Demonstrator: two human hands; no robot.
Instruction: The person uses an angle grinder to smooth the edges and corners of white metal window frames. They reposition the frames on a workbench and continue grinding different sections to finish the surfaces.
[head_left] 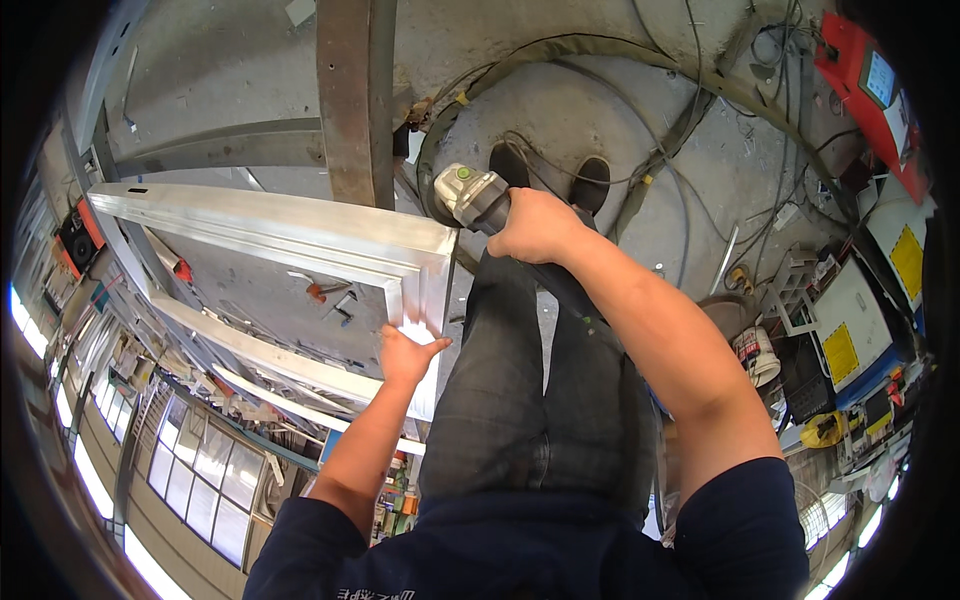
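My right hand (540,228) is wrapped round the body of an angle grinder (475,196) with a silver metal head and a dark housing. The grinder's head is close to the near right corner of a silvery metal frame (290,228); whether its disc touches the metal cannot be made out. Against the frame's right-hand bar rests my left hand (405,355), thumb stretched out to the right and the other fingers partly hidden by the bar.
A rusty steel beam (356,100) stands behind the frame. Cables and a thick hose (560,45) curl over the concrete floor round my shoes (590,183). At right are a red machine (868,95), a white bucket (757,357) and grey cabinets (855,320).
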